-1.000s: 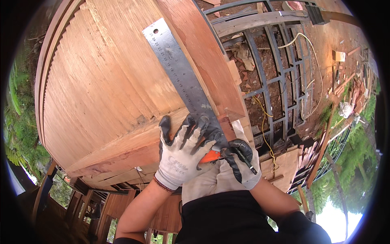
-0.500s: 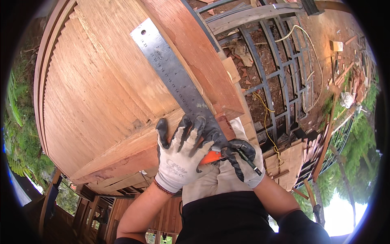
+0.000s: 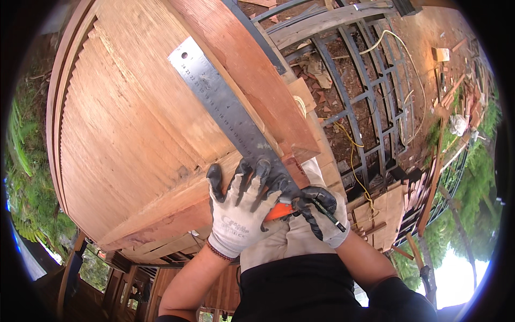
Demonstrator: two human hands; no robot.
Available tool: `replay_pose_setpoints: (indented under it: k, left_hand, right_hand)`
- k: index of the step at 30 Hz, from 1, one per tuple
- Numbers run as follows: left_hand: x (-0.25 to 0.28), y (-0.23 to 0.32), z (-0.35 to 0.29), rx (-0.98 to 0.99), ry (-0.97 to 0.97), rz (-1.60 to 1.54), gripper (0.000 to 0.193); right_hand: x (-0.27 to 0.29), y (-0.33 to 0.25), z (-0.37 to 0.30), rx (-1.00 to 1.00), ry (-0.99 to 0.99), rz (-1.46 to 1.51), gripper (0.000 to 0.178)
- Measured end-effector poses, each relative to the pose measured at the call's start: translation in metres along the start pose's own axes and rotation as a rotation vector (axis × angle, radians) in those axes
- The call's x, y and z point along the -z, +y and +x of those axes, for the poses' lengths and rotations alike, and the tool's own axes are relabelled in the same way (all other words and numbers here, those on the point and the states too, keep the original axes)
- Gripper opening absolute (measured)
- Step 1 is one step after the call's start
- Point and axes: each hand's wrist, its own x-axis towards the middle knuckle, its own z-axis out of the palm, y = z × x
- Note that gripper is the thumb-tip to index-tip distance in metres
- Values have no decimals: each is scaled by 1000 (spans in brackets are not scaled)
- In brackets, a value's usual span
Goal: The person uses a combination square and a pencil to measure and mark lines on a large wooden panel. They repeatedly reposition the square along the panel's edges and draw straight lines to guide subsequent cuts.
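Observation:
A steel carpenter's square (image 3: 217, 102) lies across the corner of a wooden panel (image 3: 134, 107) with a thick reddish frame. My left hand (image 3: 236, 214), in a white and black glove, rests on the square's near end with its fingers spread. An orange part (image 3: 278, 211), possibly the square's handle, shows beside its palm. My right hand (image 3: 324, 214), gloved alike, pinches a slim dark green pencil (image 3: 328, 213) close to the square's near end. The pencil's tip is hidden by the fingers.
Right of the panel is a dark metal bar framework (image 3: 348, 96) above rubble. A yellow cord (image 3: 357, 180) hangs over it, and a pale hose (image 3: 424, 80) curves across the ground. Wood scraps (image 3: 456, 94) lie farther right. Greenery (image 3: 24, 145) borders the left side.
The panel's far part and the square's far end sit slightly lower in view. Both hands keep nearly the same place, the left on the square and the right on the pencil.

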Motion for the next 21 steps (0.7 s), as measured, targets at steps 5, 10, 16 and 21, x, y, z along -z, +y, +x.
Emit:
replay_pose_setpoints:
  k: [5, 10, 16, 21]
  left_hand:
    - [0, 1, 2, 0, 4, -8, 73]
    - [-2, 4, 1, 22, 47, -34, 71]
    - [-1, 5, -2, 32, 38, -51, 69]
    - [-2, 3, 2, 25, 78, -46, 71]
  right_hand:
    - [2, 5, -3, -96, -17, 246, 26]
    - [2, 2, -1, -133, -31, 345, 25]
    - [1, -21, 4, -130, -32, 29, 21]
    - [4, -8, 8, 222, 100, -361, 21]
